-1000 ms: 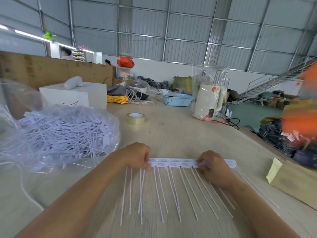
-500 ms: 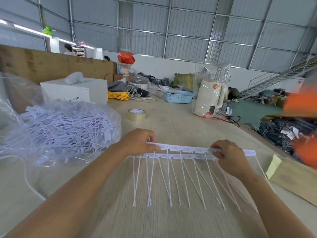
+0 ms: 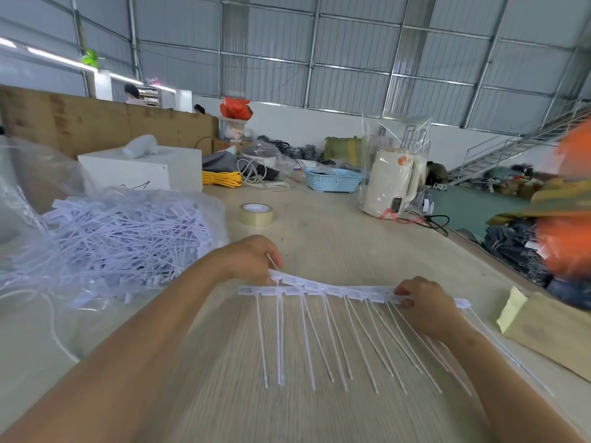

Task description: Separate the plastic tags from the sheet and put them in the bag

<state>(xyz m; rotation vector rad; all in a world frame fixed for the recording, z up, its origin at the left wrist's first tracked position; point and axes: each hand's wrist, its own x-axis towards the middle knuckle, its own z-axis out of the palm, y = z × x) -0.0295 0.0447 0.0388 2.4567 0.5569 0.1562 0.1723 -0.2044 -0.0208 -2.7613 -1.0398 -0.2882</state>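
Both bare forearms reaching forward from the near edge of the surface. Left hand raised, fingers curled, pinching. Right hand lower, knuckles up, fingertips pinched together.

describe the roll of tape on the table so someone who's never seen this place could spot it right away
Start at the big clear bag of white tags on the left of the wooden table. Just past its right edge, beyond the left hand, lies the roll of tape, flat on its side. It is the only small yellowish ring there.
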